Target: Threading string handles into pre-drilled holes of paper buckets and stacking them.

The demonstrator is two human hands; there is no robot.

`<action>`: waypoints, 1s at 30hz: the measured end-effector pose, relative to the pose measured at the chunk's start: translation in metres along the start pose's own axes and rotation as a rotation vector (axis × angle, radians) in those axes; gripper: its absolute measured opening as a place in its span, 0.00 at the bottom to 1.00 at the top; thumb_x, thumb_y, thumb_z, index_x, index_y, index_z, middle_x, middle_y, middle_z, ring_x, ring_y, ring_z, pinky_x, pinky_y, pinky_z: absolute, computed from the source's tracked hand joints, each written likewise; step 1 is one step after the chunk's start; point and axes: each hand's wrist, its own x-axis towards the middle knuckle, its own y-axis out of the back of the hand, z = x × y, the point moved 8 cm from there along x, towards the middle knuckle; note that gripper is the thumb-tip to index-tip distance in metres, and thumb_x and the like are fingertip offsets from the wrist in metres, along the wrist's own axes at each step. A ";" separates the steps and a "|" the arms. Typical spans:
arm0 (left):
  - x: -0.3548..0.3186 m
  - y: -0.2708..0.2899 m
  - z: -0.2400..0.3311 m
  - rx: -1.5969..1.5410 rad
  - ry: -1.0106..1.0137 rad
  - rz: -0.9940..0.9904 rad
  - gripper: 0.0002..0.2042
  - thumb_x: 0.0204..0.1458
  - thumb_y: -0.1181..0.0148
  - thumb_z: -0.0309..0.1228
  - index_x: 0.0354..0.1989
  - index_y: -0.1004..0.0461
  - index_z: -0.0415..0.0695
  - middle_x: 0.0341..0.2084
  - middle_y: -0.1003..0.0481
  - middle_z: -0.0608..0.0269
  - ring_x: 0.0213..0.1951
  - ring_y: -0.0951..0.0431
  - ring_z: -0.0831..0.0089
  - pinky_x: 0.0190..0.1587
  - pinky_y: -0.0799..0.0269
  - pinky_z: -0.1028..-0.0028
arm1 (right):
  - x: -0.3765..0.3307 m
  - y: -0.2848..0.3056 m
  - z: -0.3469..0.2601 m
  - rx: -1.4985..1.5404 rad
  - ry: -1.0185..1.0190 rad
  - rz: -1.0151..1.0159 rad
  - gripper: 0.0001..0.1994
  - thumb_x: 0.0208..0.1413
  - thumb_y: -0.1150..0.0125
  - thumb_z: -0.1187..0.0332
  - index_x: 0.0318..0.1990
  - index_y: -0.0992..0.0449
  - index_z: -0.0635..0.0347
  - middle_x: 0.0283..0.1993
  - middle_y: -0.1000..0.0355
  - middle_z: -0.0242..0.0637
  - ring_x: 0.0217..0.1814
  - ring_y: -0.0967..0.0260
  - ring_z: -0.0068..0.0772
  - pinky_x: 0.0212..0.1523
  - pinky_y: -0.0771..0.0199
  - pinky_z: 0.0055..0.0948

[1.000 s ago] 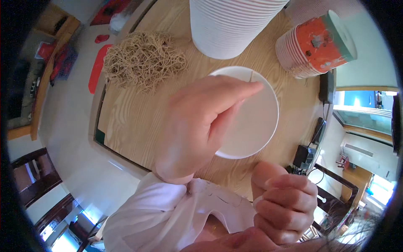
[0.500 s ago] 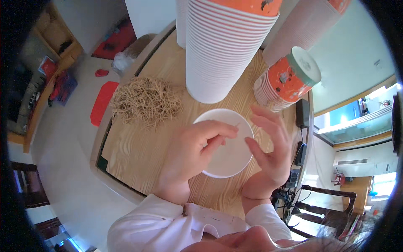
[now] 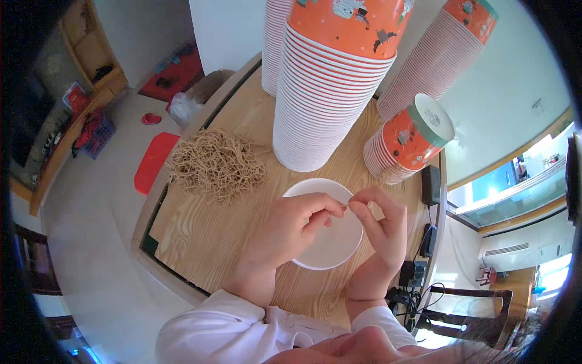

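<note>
A round white paper tub (image 3: 321,258) stands on the wooden table, its inside facing up. Over its left half is my left hand (image 3: 288,227), thumb and fingers pinched together. My right hand (image 3: 388,227) pinches at the tub's far right rim, its fingertips nearly meeting those of the left. A tiny, thin bit shows between the fingertips, too small to name. To the left lies a loose tangle of tan twine (image 3: 218,167), touched by neither hand. Beyond the tub rises a tall stack of white-rimmed orange paper tubs (image 3: 327,103).
A short upturned stack of orange tubs (image 3: 405,144) stands at the right, with tan strands beside it. Other tall stacks (image 3: 439,60) are behind. Black power adapters and cables (image 3: 413,274) line the table's right edge. A dark chair (image 3: 470,309) is at lower right.
My right hand has gone from spread fingers to a pinch and moved in to the left hand's fingertips. The whole view has shifted, so the table things sit lower.
</note>
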 end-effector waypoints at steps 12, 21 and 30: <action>0.004 -0.002 0.003 0.058 -0.054 0.004 0.05 0.51 0.46 0.19 0.35 0.27 0.39 0.31 0.23 0.59 0.32 0.21 0.67 0.34 0.27 0.72 | 0.003 -0.014 0.016 -0.010 -0.087 -0.130 0.07 0.56 0.44 0.71 0.29 0.29 0.66 0.24 0.34 0.44 0.25 0.35 0.40 0.27 0.36 0.32; 0.009 0.001 0.009 0.009 0.064 0.068 0.08 0.51 0.42 0.23 0.38 0.29 0.38 0.25 0.26 0.60 0.25 0.25 0.73 0.29 0.30 0.75 | 0.003 -0.014 0.015 0.000 -0.112 -0.112 0.06 0.56 0.44 0.72 0.31 0.30 0.66 0.25 0.33 0.45 0.27 0.34 0.41 0.28 0.35 0.32; 0.003 0.006 -0.008 -0.021 -0.006 0.218 0.04 0.50 0.41 0.23 0.34 0.27 0.39 0.24 0.27 0.62 0.23 0.29 0.77 0.26 0.34 0.77 | 0.000 -0.013 0.009 0.052 -0.041 -0.052 0.03 0.54 0.44 0.75 0.35 0.29 0.65 0.32 0.30 0.42 0.34 0.30 0.36 0.36 0.31 0.28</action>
